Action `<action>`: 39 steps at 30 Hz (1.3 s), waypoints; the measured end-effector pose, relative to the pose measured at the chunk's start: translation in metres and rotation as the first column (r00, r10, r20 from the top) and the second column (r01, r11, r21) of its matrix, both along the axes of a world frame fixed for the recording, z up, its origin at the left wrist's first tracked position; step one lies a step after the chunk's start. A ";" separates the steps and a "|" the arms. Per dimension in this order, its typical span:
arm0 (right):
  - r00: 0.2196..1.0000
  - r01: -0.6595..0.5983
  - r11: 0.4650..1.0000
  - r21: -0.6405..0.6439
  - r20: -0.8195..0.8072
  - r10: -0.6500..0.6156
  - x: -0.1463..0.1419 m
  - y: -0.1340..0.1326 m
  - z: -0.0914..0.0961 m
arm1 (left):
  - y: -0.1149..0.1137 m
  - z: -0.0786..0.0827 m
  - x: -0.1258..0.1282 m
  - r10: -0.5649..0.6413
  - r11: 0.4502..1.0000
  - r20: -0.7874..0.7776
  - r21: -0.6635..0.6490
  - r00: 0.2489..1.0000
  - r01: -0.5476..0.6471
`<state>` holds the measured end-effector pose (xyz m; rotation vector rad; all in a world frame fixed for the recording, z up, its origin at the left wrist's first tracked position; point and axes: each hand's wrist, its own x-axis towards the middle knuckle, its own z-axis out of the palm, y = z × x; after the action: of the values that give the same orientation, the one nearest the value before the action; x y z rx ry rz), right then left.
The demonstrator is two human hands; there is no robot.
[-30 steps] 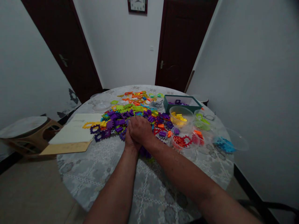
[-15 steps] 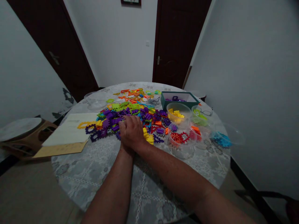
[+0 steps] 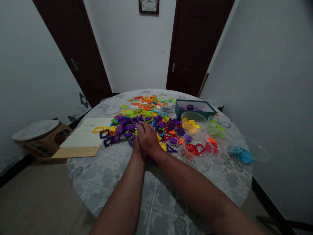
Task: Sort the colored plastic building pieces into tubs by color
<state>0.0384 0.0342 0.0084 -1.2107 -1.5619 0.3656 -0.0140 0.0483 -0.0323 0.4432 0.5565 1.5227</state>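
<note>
Beyond our grip (image 3: pixel 147 139) we see purple pieces (image 3: pixel 130 127), lime pieces (image 3: pixel 140 113), then orange pieces (image 3: pixel 144 102); right of it, yellow pieces (image 3: pixel 191 125), red pieces (image 3: pixel 193 148), blue pieces (image 3: pixel 242 154) and a dark-green box (image 3: pixel 178 111); left, cream paper (image 3: pixel 84 132). Under it, our grey worktop (image 3: pixel 156 192) is flowered and pale-latticed.

A round table (image 3: pixel 102 176) bears heaped plastic pieces (image 3: pixel 128 127), clear tubs (image 3: pixel 201 122), a dark-green box (image 3: pixel 178 111), paper (image 3: pixel 84 133) and eyeglasses (image 3: pixel 224 124).

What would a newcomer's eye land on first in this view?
Probably the bright heap of mostly purple and lime toothed plastic pieces mid-table, with the left hand and right hand clasped together at its near side. Next, right of the heap, a clear bowl of yellow pieces, then the square wall clock at the top.
</note>
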 end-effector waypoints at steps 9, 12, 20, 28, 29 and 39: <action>0.889 -0.124 0.992 -0.008 -0.446 0.108 0.017 0.008 0.015 | 0.003 0.003 -0.001 -0.068 0.995 0.099 -0.071 0.993 0.075; 0.831 -0.171 0.985 0.023 -0.535 0.157 0.022 0.011 0.019 | 0.000 0.006 0.001 -0.034 0.999 0.090 -0.001 0.995 0.034; 0.982 -0.149 0.988 0.047 -0.110 0.154 0.085 -0.081 0.067 | -0.003 0.004 -0.002 -0.012 0.999 0.106 -0.051 0.994 0.017; 0.773 0.115 0.970 0.217 0.594 -0.224 0.203 -0.162 0.016 | -0.005 0.013 -0.004 -0.001 0.998 0.139 -0.068 0.990 0.010; 0.745 0.118 0.971 0.208 0.628 -0.225 0.212 -0.163 0.003 | -0.005 0.014 -0.004 0.003 0.998 0.140 -0.069 0.990 0.007; 0.634 0.160 0.981 0.111 0.750 -0.188 0.228 -0.142 -0.043 | -0.004 0.016 -0.005 -0.001 0.999 0.126 -0.052 0.992 0.008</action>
<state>0.2668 -0.1082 -0.0349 -1.5855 -2.1127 -0.3727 -0.0194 0.0445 -0.0165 0.3058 0.4949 1.5170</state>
